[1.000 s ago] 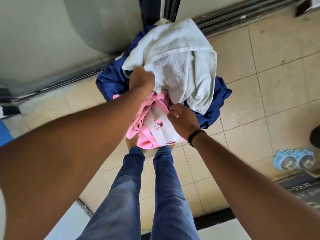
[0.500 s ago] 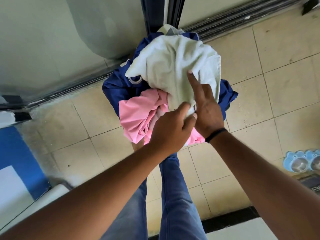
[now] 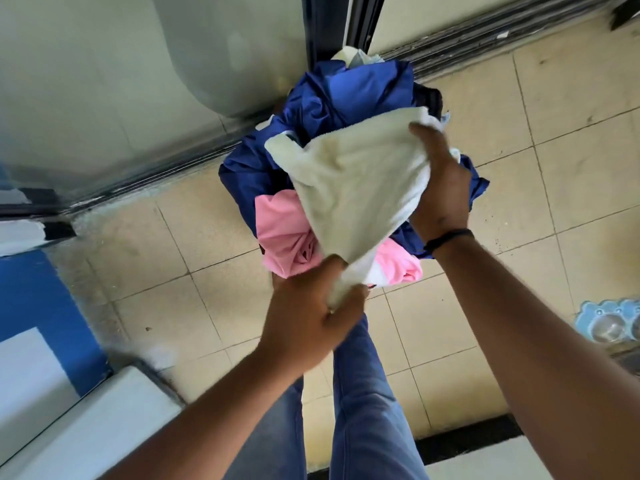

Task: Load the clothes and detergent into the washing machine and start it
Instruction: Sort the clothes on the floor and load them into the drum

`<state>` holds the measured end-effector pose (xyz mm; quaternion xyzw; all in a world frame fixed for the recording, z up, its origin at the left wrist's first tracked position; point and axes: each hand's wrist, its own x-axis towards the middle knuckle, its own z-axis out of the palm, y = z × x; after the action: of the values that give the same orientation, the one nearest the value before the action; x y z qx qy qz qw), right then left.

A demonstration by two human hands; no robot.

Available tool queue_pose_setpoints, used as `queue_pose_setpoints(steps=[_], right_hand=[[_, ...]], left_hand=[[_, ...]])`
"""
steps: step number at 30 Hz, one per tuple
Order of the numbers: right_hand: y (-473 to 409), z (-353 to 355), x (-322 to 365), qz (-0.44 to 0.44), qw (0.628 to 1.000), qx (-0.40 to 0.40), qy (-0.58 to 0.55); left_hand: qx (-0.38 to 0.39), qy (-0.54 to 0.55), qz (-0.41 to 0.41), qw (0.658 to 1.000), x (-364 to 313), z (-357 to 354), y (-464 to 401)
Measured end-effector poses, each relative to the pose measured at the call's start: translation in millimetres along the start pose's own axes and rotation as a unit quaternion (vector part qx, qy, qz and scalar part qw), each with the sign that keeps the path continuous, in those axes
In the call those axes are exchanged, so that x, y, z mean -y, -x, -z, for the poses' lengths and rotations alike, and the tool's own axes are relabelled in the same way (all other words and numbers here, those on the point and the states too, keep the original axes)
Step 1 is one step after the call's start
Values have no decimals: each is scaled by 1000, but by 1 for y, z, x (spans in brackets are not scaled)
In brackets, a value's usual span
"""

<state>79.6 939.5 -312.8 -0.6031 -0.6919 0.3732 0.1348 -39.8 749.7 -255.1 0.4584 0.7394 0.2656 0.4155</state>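
Head view looks down on a heap of clothes (image 3: 332, 140) on the tiled floor (image 3: 571, 140), taken here as the landmark. Far left of the heap, a white and blue appliance corner (image 3: 83, 431) is cut off by the frame edge. Just below the heap, the left hand (image 3: 311, 320) bunches the narrow end of a cream towel (image 3: 353, 188), fingers curled tight round it. The towel covers much of the pink garment (image 3: 280, 233) and blue garment (image 3: 325, 95). On the heap's right side, the right hand (image 3: 440, 188) grips the towel's far edge; its fingertips are hidden under the cloth. Far right sits a blue tray (image 3: 609, 320), partly cropped.
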Motion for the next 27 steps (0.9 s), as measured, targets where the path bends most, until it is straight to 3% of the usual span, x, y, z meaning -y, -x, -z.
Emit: queue_pose_setpoints(steps=[3,6,8,10,13,17,21,22,25,27], right_hand=[[3,5,20,84,991,-107,-17],[8,-6,8,15,995,-53,81],[11,-11,-16,-100,984,-2,145],[19,-13,-35,-156,972,22,171],[29,-21,-40,-109,974,29,196],[28,-24,-24,-109,976,-23,187],[22,-19,-17,-159,972,-162,56],[21,-17,-16,-135,971,-183,80],[14,-11,-14,-97,971,-172,136],[6,-3,-13,-120,974,-180,72]], left_hand=[[-18,-45,87,995,42,0,-12],[-34,-93,85,991,62,8,-24],[-48,-71,45,995,52,20,-25],[-67,-25,-22,997,23,36,-18],[-64,29,-129,989,-35,55,-1],[-102,87,-169,977,-58,59,6],[-205,86,-109,969,-36,57,-6],[-235,107,-75,963,-28,58,-9],[-355,211,35,910,-3,73,-24],[-434,213,46,874,14,91,-36]])
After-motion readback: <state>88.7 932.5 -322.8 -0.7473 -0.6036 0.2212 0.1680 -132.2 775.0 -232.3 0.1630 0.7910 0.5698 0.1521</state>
